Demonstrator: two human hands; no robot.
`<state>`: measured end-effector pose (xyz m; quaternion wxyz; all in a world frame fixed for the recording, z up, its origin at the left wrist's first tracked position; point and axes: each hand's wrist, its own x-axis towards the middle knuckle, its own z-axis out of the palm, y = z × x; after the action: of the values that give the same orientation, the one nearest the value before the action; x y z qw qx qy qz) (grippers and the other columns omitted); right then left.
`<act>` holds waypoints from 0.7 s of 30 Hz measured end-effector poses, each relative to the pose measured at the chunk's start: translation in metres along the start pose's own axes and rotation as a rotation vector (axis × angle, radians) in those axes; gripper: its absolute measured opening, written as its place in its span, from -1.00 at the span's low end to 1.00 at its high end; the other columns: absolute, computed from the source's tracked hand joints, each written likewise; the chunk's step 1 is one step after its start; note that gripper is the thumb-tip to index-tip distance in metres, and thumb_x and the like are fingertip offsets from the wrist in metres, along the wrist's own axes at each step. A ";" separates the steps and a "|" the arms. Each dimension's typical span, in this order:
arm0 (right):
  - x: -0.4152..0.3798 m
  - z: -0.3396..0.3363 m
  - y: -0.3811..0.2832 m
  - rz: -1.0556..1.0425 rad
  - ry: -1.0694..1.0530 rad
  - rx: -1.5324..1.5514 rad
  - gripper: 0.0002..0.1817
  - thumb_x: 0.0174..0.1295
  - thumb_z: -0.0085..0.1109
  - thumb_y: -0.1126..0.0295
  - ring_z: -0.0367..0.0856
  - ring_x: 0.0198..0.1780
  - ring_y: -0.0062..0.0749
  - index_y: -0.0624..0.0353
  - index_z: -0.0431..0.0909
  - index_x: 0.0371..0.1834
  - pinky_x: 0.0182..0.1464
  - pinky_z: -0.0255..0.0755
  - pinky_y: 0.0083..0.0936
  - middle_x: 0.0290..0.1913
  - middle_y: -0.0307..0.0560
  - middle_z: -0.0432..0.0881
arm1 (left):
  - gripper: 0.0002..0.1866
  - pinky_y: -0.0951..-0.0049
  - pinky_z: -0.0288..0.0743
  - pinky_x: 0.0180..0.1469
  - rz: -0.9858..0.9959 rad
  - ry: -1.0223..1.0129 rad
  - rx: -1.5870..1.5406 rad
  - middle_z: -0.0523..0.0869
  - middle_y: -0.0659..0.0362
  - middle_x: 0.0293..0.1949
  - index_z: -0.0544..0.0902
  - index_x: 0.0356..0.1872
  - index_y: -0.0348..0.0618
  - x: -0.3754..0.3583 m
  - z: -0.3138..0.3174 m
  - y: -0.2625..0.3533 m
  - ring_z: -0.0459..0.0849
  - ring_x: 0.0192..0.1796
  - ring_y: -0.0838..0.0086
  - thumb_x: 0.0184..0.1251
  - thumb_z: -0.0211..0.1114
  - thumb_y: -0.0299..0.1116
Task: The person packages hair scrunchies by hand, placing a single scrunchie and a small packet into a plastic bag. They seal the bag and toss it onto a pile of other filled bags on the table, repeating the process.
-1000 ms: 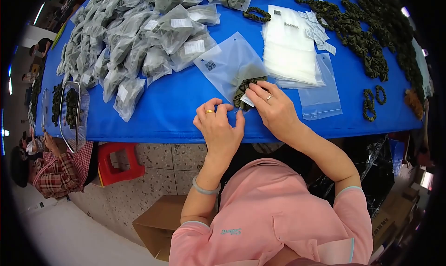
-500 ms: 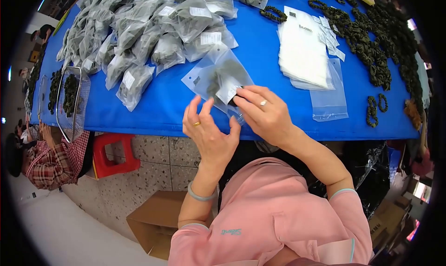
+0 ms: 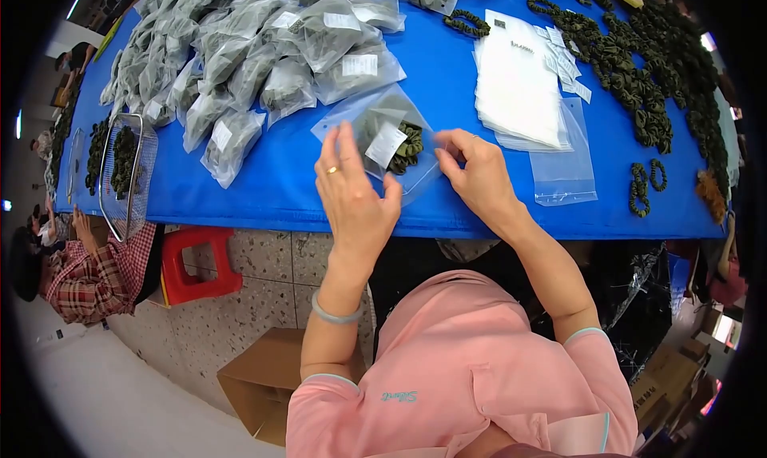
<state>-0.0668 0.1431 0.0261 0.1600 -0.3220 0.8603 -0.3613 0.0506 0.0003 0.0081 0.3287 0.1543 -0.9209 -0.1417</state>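
Observation:
A clear plastic bag (image 3: pixel 419 182) lies on the blue table in front of me. Inside it are dark green scrunchies (image 3: pixel 409 148) and a white printed label (image 3: pixel 386 144). My left hand (image 3: pixel 355 194) rests at the bag's left side, fingers stretched out and thumb apart. On the other side, my right hand (image 3: pixel 486 178) has thumb and fingertips closed at the bag's right edge. The fingertips partly cover that edge.
Filled bags (image 3: pixel 240 46) are heaped at the back left. A stack of white bags (image 3: pixel 519 90) with small labels (image 3: pixel 566 62) stands right, near piled scrunchies (image 3: pixel 639 98). A wire basket (image 3: pixel 128 174) sits left, by a person in a checked shirt (image 3: pixel 92 286).
My right hand has moved right, from the bag's middle to its edge, uncovering the scrunchies. My left hand has shifted slightly up over the bag's left side.

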 end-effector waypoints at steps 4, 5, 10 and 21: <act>-0.008 -0.005 0.007 -0.061 0.004 -0.067 -0.50 0.05 0.37 0.55 0.65 -0.17 -0.31 0.18 0.56 0.13 -0.18 0.54 -0.52 -0.03 -0.03 0.69 | -0.86 0.41 0.42 -0.52 -0.449 -0.280 -0.065 0.69 0.17 -0.48 0.57 -0.38 -0.15 -0.030 -0.017 0.006 0.55 -0.59 0.32 0.08 0.38 -0.45; -0.017 -0.005 0.008 -0.150 0.103 -0.075 -0.50 0.04 0.38 0.54 0.64 -0.23 -0.33 0.18 0.55 0.13 -0.22 0.52 -0.53 -0.09 -0.03 0.69 | -0.86 0.41 0.42 -0.52 -0.451 -0.282 -0.066 0.69 0.17 -0.48 0.57 -0.38 -0.15 -0.035 -0.017 0.009 0.55 -0.59 0.32 0.08 0.38 -0.45; -0.019 0.011 0.005 -0.280 0.362 -0.094 -0.50 0.05 0.42 0.51 0.55 -0.40 -0.41 0.18 0.54 0.11 -0.33 0.45 -0.54 -0.33 -0.08 0.66 | -0.80 0.45 0.33 -0.59 -0.470 -0.215 -0.411 0.53 0.25 -0.73 0.51 -0.57 -0.18 -0.045 -0.012 0.027 0.38 -0.72 0.42 0.17 0.35 -0.51; -0.026 0.005 0.010 0.071 0.116 -0.137 -0.70 0.09 0.45 0.41 0.49 -0.56 -0.42 0.15 0.59 -0.12 -0.49 0.37 -0.52 -0.51 -0.18 0.60 | -0.82 0.61 0.28 -0.55 -0.721 -0.100 -0.719 0.53 0.30 -0.68 0.60 -0.50 -0.28 -0.063 -0.017 0.029 0.36 -0.64 0.65 0.32 0.32 -0.50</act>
<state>-0.0492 0.1629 0.0163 0.1002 -0.2800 0.9018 -0.3137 0.1019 0.0478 -0.0040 0.2467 0.3322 -0.7168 -0.5612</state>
